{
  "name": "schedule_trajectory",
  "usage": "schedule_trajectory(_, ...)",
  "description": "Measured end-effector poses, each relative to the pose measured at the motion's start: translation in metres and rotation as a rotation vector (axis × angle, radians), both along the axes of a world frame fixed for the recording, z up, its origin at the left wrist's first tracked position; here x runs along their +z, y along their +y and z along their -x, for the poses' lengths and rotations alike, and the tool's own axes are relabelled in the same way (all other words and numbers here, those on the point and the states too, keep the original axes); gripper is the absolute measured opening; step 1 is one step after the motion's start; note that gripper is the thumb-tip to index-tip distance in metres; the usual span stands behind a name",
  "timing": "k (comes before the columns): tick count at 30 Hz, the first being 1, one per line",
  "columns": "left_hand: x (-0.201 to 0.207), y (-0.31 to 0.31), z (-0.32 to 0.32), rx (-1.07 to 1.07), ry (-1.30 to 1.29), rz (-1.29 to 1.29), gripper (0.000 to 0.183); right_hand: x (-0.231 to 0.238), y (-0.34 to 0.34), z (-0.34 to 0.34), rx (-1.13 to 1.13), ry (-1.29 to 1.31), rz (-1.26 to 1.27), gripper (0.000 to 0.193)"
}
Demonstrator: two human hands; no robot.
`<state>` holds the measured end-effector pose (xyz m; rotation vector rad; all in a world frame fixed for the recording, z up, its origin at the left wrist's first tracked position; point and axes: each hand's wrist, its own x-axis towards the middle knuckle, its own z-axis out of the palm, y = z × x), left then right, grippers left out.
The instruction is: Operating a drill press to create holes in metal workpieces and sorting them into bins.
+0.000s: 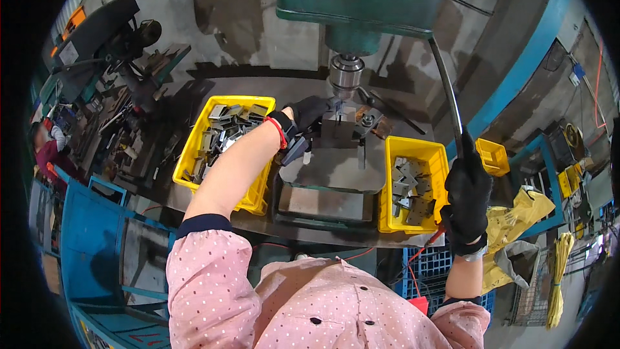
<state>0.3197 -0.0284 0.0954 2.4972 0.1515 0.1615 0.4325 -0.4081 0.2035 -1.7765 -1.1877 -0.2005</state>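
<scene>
A green drill press (pixel 361 0) stands in front of me, its silver chuck (pixel 346 72) above a metal fixture (pixel 339 130) on the work table. My left hand (pixel 309 114), in a black glove, reaches in from the left beside the chuck. Its fingers are together on a small metal piece (pixel 340 114) at the top of the fixture; the fingertips are partly hidden. On the right, my black-gloved right hand (pixel 466 187) is wrapped round the long feed lever (pixel 447 84) of the press.
A yellow bin (pixel 177 171) of bent metal brackets stands left of the press; another yellow bin (pixel 389 216) with flat metal pieces stands right. Farther left are a second machine (pixel 97 45), a blue frame (pixel 90 239) and a person (pixel 51 148). Yellow sacks (pixel 516 220) lie at right.
</scene>
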Motion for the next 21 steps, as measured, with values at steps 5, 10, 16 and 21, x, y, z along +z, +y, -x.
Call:
schedule_trajectory(5, 0.023, -0.029, -0.007, 0.192, 0.148, 0.574, 0.034, -0.028, 0.010, -0.015, -0.050, -0.396, -0.073, 0.050)
schedule_trajectory(10, 0.018, -0.027, 0.001, 0.162, -0.015, 0.402, 0.035, -0.036, 0.014, -0.011, 0.009, -0.163, -0.094, 0.051)
schedule_trajectory(16, 0.023, -0.032, 0.002, 0.205, -0.047, 0.268, 0.038, -0.059, 0.027, -0.009, 0.017, 0.050, -0.135, 0.044)
schedule_trajectory(21, 0.050, -0.052, 0.010, 0.254, 0.057, 0.280, 0.041, -0.073, 0.035, -0.018, -0.041, -0.157, -0.209, 0.051)
